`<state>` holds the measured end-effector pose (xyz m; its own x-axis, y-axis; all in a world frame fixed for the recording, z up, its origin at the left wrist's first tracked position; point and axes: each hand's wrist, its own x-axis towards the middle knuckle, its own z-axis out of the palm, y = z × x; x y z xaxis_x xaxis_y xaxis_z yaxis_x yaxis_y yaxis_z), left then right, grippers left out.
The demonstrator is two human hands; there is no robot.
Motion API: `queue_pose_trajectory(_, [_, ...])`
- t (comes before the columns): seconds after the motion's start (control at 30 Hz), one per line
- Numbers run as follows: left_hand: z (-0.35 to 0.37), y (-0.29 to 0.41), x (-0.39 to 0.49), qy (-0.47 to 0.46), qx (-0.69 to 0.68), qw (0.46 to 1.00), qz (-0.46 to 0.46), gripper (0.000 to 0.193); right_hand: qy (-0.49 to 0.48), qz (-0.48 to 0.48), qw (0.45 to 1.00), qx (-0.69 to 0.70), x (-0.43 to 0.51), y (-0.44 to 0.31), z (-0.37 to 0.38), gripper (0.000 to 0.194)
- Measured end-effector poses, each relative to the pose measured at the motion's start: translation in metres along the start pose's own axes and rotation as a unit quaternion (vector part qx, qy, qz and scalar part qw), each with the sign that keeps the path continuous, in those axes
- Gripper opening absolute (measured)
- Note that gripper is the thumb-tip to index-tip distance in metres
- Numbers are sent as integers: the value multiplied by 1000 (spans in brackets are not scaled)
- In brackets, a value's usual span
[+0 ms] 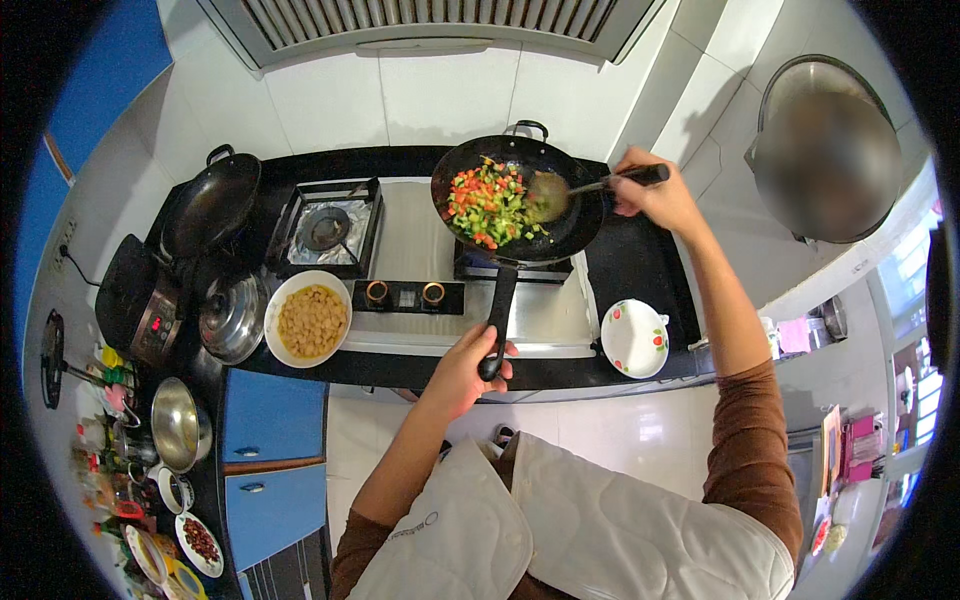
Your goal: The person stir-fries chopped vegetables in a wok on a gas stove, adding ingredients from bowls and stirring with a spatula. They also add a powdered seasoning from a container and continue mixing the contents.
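Note:
A black wok (581,217) sits on the right burner of the gas stove (409,225). Diced green and orange-red vegetables (491,202) lie heaped in its left half. My left hand (469,371) grips the wok's long black handle (501,307) near its end. In my right hand (652,191) is the dark handle of a metal spatula or ladle (589,187); its blurred head rests in the wok at the right edge of the vegetables. A white bowl of pale diced food in yellowish liquid (313,321) stands left of the stove's control panel.
Right of the stove stands a white bowl with a fruit pattern (634,339). Leftward are the bare left burner (326,228), a second dark wok (214,202), a glass lid (231,315) and a steel basin (178,424). A range hood (435,26) hangs above the stove.

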<state>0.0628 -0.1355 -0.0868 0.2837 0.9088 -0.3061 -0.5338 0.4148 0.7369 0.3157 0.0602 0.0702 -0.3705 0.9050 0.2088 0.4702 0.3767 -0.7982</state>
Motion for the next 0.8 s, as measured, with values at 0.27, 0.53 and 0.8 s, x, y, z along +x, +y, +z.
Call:
queue_pose_trajectory(0.27, [1,-1,5,-34,-21,999,-26,14,157,104,940,285,-21,49,63,12])
queue_pose_trajectory(0.53, [-3,-4,7,-36,9,999,-12,15,127,-15,983,129,9,23,87,12])
queue_pose_trajectory(0.8, [-3,-3,6,-38,15,999,-12,16,148,82,986,8,-12,8,4,12])
